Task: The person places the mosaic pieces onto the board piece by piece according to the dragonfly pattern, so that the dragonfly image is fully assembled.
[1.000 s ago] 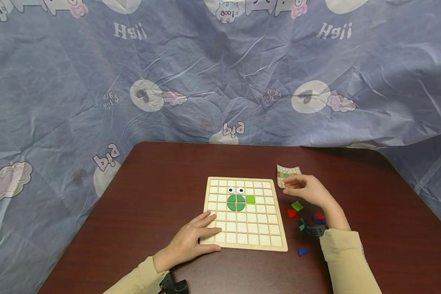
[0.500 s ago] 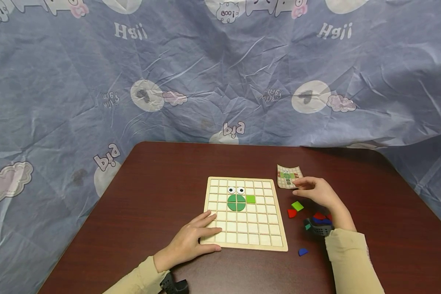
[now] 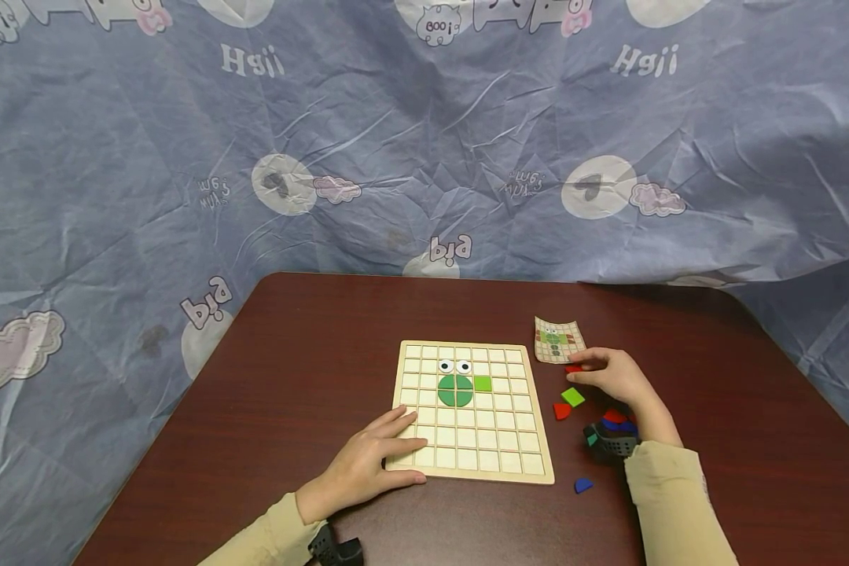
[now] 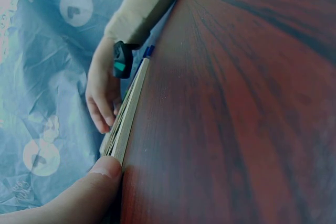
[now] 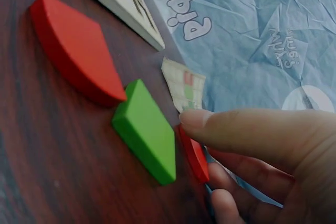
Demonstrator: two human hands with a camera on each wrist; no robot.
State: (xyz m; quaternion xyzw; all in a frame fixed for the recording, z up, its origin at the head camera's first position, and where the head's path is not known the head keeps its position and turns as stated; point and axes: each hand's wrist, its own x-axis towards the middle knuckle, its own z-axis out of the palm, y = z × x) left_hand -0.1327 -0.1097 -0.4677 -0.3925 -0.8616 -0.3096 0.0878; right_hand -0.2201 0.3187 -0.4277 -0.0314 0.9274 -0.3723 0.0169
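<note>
A square wooden grid board (image 3: 467, 440) lies on the table, bearing two eye tiles (image 3: 454, 366), a dark green circle of quarter pieces (image 3: 455, 391) and a light green square (image 3: 482, 383). My left hand (image 3: 368, 460) rests on its lower left corner with fingers spread, and the thumb (image 4: 107, 166) touches the edge in the left wrist view. At the right, my right hand (image 3: 611, 373) has thumb and fingers on either side of a red piece (image 5: 194, 156), apparently pinching it. Just beyond those fingertips is a curled pattern card (image 3: 557, 339).
Beside the board lie a light green square (image 3: 572, 397) and a red quarter-round piece (image 3: 562, 411). More red and blue pieces (image 3: 615, 419) sit near the right wrist, partly hidden. One blue piece (image 3: 583, 485) lies closer to the front. A printed cloth (image 3: 424, 141) hangs behind the table.
My right hand has moved right and slightly nearer from over the pattern card, uncovering it. A red piece now shows between its thumb and fingers. The left hand and board stay still.
</note>
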